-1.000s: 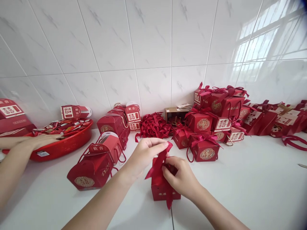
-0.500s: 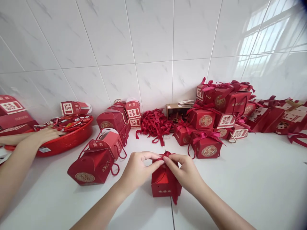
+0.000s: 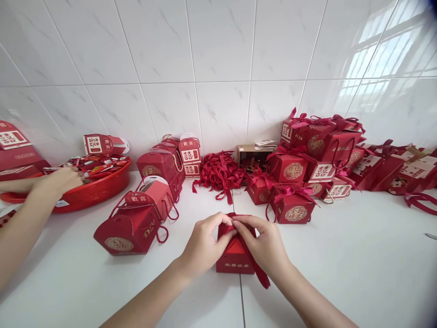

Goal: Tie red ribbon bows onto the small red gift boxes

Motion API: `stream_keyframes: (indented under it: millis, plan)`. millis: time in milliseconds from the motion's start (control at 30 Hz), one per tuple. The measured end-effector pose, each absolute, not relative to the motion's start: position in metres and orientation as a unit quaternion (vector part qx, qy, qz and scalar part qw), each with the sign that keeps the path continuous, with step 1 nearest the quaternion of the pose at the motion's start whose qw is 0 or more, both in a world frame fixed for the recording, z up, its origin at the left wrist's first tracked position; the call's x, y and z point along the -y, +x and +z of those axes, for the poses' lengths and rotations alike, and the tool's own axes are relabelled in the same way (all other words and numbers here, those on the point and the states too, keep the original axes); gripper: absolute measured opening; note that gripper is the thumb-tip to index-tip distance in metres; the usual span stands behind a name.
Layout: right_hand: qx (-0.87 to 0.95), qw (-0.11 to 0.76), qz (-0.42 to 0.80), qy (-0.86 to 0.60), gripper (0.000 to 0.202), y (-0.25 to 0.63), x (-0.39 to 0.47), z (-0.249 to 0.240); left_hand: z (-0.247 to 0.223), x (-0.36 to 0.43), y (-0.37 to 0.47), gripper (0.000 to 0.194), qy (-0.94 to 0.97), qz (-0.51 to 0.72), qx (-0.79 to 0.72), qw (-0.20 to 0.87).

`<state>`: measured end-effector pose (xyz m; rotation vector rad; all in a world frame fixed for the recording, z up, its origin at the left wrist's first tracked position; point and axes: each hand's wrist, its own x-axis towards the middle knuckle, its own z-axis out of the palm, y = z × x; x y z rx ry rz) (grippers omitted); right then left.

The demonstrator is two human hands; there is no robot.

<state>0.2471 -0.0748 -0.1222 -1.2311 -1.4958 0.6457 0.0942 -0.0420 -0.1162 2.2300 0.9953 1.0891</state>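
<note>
Head view: box (image 3: 235,255) top behind hands

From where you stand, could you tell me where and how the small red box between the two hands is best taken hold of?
Probably by its two flat side walls, low down, coming from above and in front. The small red box stands upright on the white counter; its top is taken up by the ribbon that the left hand and right hand pinch, so the top is a poor grip.
</note>
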Motion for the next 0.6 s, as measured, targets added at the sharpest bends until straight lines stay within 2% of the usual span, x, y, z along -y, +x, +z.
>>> stream_keyframes:
  millis: [200, 400, 500, 600]
  plan:
    - [0.681, 0.501, 0.198, -0.495, 0.024, 0.251, 0.076, -0.132, -0.119, 0.038, 0.092, 0.016, 0.79, 0.401, -0.393, 0.246]
    - [0.658, 0.529, 0.169, -0.509, 0.02, 0.249, 0.073, -0.14, -0.12, 0.037, 0.093, 0.01, 0.778, 0.407, -0.4, 0.263]
    - [0.63, 0.518, 0.203, -0.543, 0.017, 0.249, 0.072, -0.138, -0.121, 0.038, 0.091, 0.012, 0.781, 0.405, -0.397, 0.26]
    - [0.606, 0.484, 0.296, -0.558, 0.016, 0.25, 0.073, -0.132, -0.121, 0.039, 0.09, 0.013, 0.783, 0.398, -0.394, 0.272]
